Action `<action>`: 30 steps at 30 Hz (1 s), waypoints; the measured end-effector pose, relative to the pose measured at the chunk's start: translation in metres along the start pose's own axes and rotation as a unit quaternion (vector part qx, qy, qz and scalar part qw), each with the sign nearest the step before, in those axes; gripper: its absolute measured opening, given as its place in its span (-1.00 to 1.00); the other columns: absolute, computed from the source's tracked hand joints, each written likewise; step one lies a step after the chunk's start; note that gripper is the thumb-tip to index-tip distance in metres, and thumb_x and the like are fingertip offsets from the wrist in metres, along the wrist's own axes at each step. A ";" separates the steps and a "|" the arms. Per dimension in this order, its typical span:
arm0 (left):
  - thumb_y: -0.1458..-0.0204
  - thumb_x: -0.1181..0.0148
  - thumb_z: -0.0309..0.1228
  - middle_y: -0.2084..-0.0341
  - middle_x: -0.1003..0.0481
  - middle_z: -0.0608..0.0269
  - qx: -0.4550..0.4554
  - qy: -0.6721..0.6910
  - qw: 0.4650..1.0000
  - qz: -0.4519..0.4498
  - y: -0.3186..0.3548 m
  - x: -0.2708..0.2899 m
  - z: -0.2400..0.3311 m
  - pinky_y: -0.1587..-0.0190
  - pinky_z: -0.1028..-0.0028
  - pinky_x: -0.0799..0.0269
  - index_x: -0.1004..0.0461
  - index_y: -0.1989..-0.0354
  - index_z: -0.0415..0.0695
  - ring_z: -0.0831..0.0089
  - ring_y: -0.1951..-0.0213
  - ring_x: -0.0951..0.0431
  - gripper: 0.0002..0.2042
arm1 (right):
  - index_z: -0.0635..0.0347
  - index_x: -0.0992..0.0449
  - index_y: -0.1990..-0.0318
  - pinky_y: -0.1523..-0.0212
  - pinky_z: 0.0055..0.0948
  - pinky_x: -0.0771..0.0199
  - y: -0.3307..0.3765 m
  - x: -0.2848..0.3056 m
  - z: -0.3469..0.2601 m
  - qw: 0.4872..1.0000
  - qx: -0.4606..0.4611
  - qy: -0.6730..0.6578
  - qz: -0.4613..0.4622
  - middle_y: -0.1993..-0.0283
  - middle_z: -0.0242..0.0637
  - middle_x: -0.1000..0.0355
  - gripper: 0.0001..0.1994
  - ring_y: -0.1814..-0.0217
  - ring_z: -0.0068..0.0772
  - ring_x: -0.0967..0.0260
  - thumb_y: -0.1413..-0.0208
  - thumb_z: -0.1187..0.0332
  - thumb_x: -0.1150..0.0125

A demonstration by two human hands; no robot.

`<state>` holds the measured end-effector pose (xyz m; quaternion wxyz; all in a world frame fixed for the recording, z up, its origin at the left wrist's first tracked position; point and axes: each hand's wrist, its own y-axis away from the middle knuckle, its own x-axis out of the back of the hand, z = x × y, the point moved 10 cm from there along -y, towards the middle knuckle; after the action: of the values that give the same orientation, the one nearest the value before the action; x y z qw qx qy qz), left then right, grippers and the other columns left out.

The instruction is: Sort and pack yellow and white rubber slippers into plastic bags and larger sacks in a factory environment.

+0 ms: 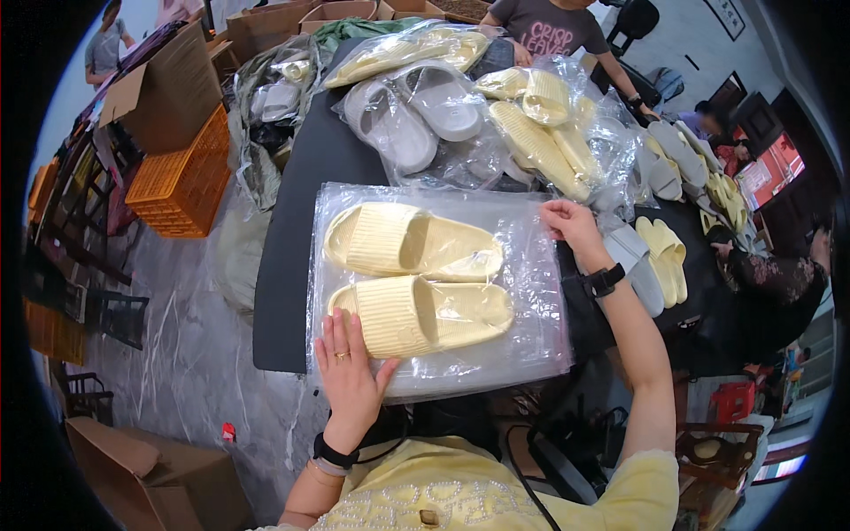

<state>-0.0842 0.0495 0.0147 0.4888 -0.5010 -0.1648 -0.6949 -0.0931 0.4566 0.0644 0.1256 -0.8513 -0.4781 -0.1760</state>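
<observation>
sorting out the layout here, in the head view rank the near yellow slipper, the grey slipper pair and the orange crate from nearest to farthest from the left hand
1. Near yellow slipper: under the left hand, which touches its toe end through the clear bag.
2. Orange crate: off the table, up and left.
3. Grey slipper pair: bagged, at the table's far end.

A dark surface [292, 265] loaded with bagged slides.

Directly under the fingers [341, 332] of the left hand lies a stack of clear plastic bags [531, 336], with a pair of pale yellow slides [416, 279] resting on top, side by side. The fingers [556, 212] of the right hand touch the stack's far right corner. Beyond those fingers lie a pair of grey slides in a clear bag [412, 111] and a heap of bagged yellow slides [544, 133]. To the right of them, more loose pale slides [664, 252] lie on the dark surface.
</observation>
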 end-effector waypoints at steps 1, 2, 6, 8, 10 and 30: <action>0.02 -0.12 -0.04 -0.31 0.08 -0.09 0.004 0.000 1.000 -0.004 0.000 0.000 0.000 -0.30 0.05 0.27 0.05 -0.30 -0.22 0.01 -0.34 0.14 -0.20 | 0.32 -0.48 0.21 0.49 -0.72 -0.29 0.001 -0.001 0.011 0.998 -0.044 -0.044 -0.005 0.43 -0.46 -0.42 -0.82 0.50 -0.72 -0.29 -0.08 0.39 -0.18; 0.00 -0.09 -0.05 -0.31 0.08 -0.08 0.007 0.001 1.000 -0.009 -0.001 -0.001 -0.001 -0.30 0.06 0.29 0.05 -0.30 -0.23 0.03 -0.35 0.14 -0.22 | 0.30 -0.47 0.21 0.52 -0.70 -0.31 0.007 0.006 0.009 0.999 -0.021 -0.023 0.021 0.43 -0.43 -0.41 -0.80 0.52 -0.70 -0.30 -0.10 0.34 -0.17; 0.00 -0.10 -0.05 -0.32 0.09 -0.06 0.002 -0.004 1.000 -0.007 0.000 -0.001 -0.001 -0.30 0.05 0.29 0.06 -0.30 -0.23 0.03 -0.35 0.15 -0.22 | 0.29 -0.45 0.25 0.54 -0.67 -0.34 0.040 0.024 -0.004 0.997 -0.030 0.035 0.058 0.45 -0.37 -0.41 -0.70 0.51 -0.65 -0.34 -0.18 0.17 -0.06; 0.04 -0.15 -0.04 -0.31 0.09 -0.09 0.010 -0.009 1.000 -0.006 0.001 -0.001 -0.004 -0.29 0.03 0.26 0.05 -0.30 -0.20 0.01 -0.34 0.13 -0.19 | 0.30 -0.45 0.24 0.54 -0.66 -0.34 0.062 0.011 0.000 0.993 -0.118 0.022 -0.015 0.46 -0.38 -0.41 -0.68 0.53 -0.63 -0.33 -0.19 0.15 -0.05; 0.03 -0.15 -0.04 -0.31 0.09 -0.09 0.004 -0.007 1.000 -0.004 0.000 0.000 -0.002 -0.29 0.03 0.26 0.05 -0.30 -0.20 0.01 -0.34 0.13 -0.20 | 0.33 -0.44 0.22 0.43 -0.64 -0.37 0.091 -0.015 0.007 0.967 -0.218 -0.004 -0.132 0.38 -0.37 -0.43 -0.64 0.42 -0.62 -0.37 -0.20 0.12 -0.04; -0.01 -0.16 -0.25 -0.25 -0.03 -0.10 -0.010 0.085 0.993 0.083 0.014 0.038 0.000 -0.25 0.11 0.09 -0.03 -0.27 -0.22 0.00 -0.27 -0.03 -0.32 | 0.29 -0.23 -0.05 0.60 -0.63 -0.28 0.101 0.008 0.000 0.918 -0.181 -0.348 0.051 0.36 -0.24 -0.40 -0.59 0.64 -0.66 -0.24 -0.25 0.12 0.06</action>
<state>-0.0727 0.0235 0.0442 0.5519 -0.4572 -0.0733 -0.6935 -0.0026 0.4112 0.0630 -0.1966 -0.8901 -0.4075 0.0544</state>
